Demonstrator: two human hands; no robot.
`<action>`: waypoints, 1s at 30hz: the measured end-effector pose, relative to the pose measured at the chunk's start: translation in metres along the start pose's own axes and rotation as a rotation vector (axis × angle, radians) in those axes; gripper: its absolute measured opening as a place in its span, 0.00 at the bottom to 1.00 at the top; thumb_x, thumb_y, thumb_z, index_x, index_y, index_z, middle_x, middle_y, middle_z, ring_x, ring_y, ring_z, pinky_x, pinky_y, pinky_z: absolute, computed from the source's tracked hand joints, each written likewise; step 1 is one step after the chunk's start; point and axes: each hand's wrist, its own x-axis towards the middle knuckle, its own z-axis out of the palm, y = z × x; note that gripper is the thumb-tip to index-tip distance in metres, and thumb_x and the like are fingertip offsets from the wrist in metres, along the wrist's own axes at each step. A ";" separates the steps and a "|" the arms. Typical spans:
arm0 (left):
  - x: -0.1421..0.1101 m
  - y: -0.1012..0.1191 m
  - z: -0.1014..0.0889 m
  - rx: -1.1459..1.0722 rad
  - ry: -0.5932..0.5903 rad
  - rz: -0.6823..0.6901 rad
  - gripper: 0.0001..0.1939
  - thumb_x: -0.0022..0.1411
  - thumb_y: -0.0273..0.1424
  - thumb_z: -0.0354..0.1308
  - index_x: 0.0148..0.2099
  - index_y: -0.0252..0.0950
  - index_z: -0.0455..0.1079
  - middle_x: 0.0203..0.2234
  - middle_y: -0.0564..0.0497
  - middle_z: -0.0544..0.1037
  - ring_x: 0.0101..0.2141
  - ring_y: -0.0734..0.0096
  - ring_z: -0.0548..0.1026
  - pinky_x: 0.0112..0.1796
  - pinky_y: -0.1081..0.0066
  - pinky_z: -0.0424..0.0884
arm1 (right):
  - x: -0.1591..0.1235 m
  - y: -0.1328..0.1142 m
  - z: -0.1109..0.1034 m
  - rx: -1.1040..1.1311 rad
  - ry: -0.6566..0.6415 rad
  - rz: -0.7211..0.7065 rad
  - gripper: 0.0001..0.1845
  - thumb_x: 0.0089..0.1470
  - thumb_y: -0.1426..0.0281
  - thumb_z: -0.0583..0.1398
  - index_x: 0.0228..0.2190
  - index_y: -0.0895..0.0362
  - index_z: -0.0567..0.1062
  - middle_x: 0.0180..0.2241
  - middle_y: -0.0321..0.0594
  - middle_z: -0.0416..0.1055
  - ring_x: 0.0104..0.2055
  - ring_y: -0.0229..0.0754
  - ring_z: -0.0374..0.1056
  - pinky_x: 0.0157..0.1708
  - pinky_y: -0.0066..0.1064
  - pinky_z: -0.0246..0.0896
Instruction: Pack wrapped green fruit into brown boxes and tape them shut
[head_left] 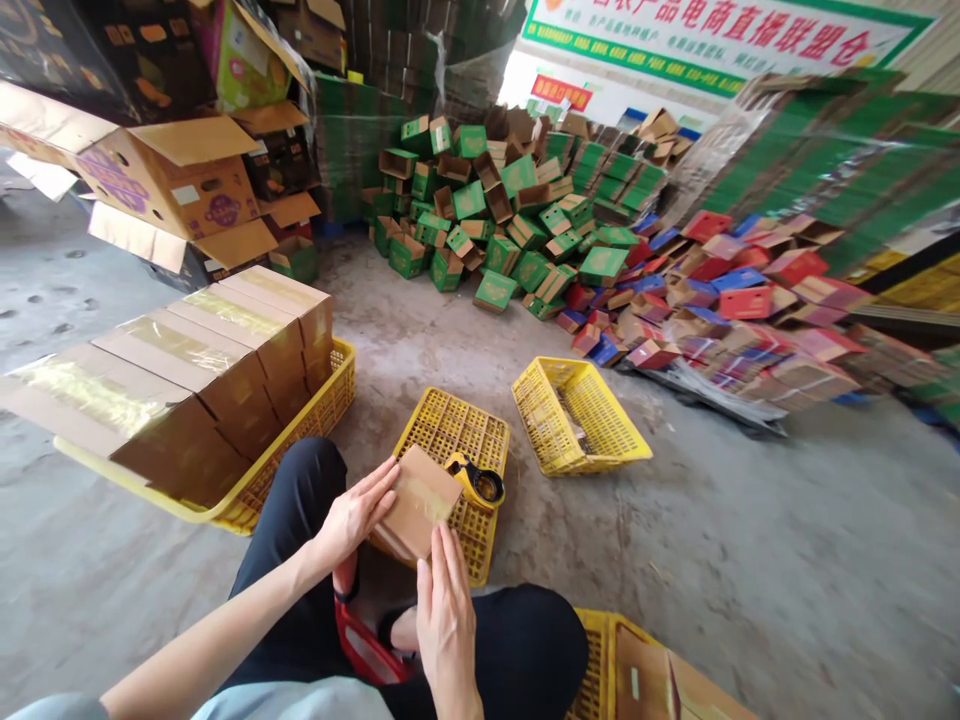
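A small brown cardboard box (pixel 421 490) with clear tape across its top rests on an upturned yellow plastic basket (pixel 442 425) between my knees. Flat along the box's left edge lie the straight fingers of my left hand (pixel 358 508). My right hand (pixel 448 605) touches the near right edge with extended fingers, its thumb standing apart. Neither hand is wrapped round the box. Just right of the box, a yellow-and-black tape dispenser (pixel 478 482) sits on the same basket.
Taped cartons (pixel 195 350) fill a long yellow basket (pixel 341 375) on my left. Another yellow basket (pixel 581 420) stands ahead right. A carton (pixel 645 680) lies near my right knee. Behind are heaps of green boxes (pixel 495 290) and red-and-blue boxes (pixel 742 300), plus stacked cartons (pixel 180 180).
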 end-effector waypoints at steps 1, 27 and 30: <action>0.001 0.001 -0.003 0.027 -0.019 0.038 0.26 0.77 0.43 0.46 0.72 0.42 0.62 0.71 0.49 0.60 0.67 0.60 0.65 0.65 0.60 0.66 | -0.002 0.001 0.001 0.005 -0.003 0.008 0.31 0.72 0.62 0.51 0.72 0.53 0.54 0.68 0.47 0.64 0.68 0.53 0.62 0.62 0.46 0.69; 0.001 0.017 0.000 0.170 -0.201 0.446 0.31 0.69 0.52 0.57 0.70 0.50 0.65 0.56 0.46 0.75 0.58 0.55 0.71 0.69 0.45 0.48 | 0.026 0.011 0.012 0.051 -0.030 0.034 0.34 0.72 0.61 0.51 0.73 0.53 0.50 0.71 0.49 0.56 0.72 0.54 0.56 0.65 0.47 0.64; 0.003 0.023 0.000 0.185 -0.202 0.430 0.33 0.69 0.53 0.56 0.71 0.49 0.63 0.56 0.45 0.75 0.57 0.54 0.71 0.67 0.50 0.57 | 0.039 0.015 0.018 0.074 -0.014 0.042 0.33 0.73 0.61 0.51 0.73 0.54 0.50 0.71 0.50 0.55 0.72 0.53 0.54 0.66 0.46 0.62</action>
